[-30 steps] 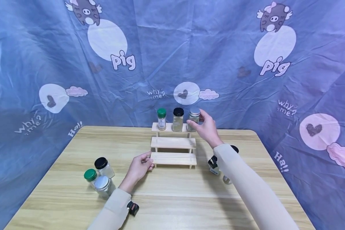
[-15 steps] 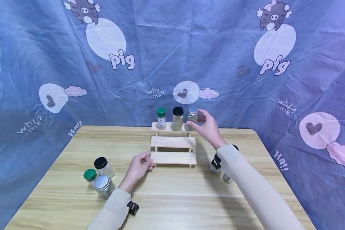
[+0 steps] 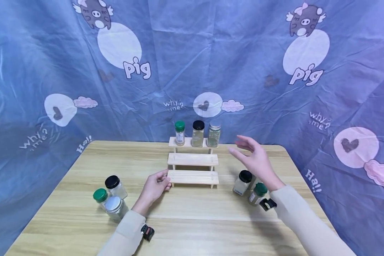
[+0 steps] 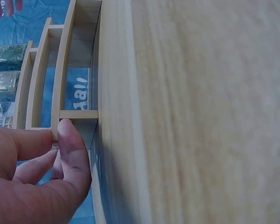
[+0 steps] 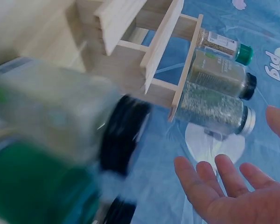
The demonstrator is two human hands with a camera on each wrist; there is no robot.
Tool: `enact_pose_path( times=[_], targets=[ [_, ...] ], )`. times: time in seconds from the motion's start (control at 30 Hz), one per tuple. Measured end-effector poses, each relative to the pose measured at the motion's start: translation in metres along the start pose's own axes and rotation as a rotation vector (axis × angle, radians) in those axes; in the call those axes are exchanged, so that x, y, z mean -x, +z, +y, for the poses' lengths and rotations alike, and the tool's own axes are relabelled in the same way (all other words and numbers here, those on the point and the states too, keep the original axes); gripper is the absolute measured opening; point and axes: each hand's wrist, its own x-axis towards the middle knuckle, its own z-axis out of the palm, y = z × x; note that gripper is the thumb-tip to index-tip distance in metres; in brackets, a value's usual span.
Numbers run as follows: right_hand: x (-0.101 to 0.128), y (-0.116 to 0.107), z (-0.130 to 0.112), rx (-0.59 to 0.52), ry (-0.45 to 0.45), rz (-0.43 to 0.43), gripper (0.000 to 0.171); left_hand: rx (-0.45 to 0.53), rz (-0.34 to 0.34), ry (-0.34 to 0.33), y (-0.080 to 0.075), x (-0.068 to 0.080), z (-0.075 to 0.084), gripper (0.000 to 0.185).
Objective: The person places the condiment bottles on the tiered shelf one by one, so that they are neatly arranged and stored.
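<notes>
- Three spice jars stand upright on the top step of the wooden stepped rack [image 3: 192, 166]: the green-lidded jar [image 3: 180, 133] at the left, the black-lidded jar [image 3: 198, 133] in the middle, the silver-lidded jar [image 3: 214, 134] at the right end.
- Left hand [image 3: 154, 187]: thumb and fingers pinch the left end of the rack's lowest step. The left wrist view shows the thumb [image 4: 73, 154] pressed against the step's end post; the rest of the hand is cut off by the frame edge.
- Right hand [image 3: 255, 159]: fingers spread and relaxed, holding nothing, in the air to the right of the rack and apart from the silver-lidded jar. In the right wrist view only its fingertips [image 5: 228, 179] show, and the thumb is cut off at the frame edge.
- Below the right hand, on the table [image 3: 192, 220], stand a black-capped jar [image 3: 242, 182] and a green-capped jar [image 3: 256, 194]. A third jar behind them is mostly hidden. In the right wrist view these jars are blurred beyond reading.
- At the table's left, three more jars cluster together, with green [image 3: 100, 196], black [image 3: 115, 186] and silver [image 3: 116, 208] lids; whether they touch cannot be told.
- Labels on all jars are too small to read.
</notes>
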Motion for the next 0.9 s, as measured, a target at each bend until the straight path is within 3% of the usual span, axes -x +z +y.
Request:
enact_pose_path(
  times=[0.23,0.47,0.6,0.9],
  targets=[
    [0.044,-0.029,0.017,0.016,-0.023,0.094,0.055,-0.007,-0.001,0.022,-0.002,0.001,0.001,0.047],
    [0.088,-0.044,0.045,0.005,-0.022,0.185,0.044,-0.006,-0.005,0.021,-0.002,0.004,0.003,0.047],
    [0.107,-0.044,0.061,0.014,-0.01,0.159,0.046,-0.013,0.001,0.013,-0.002,0.004,0.004,0.048],
    [0.129,-0.028,0.086,0.027,0.009,0.061,0.068,-0.018,-0.002,0.014,-0.002,0.002,0.002,0.048]
  ],
)
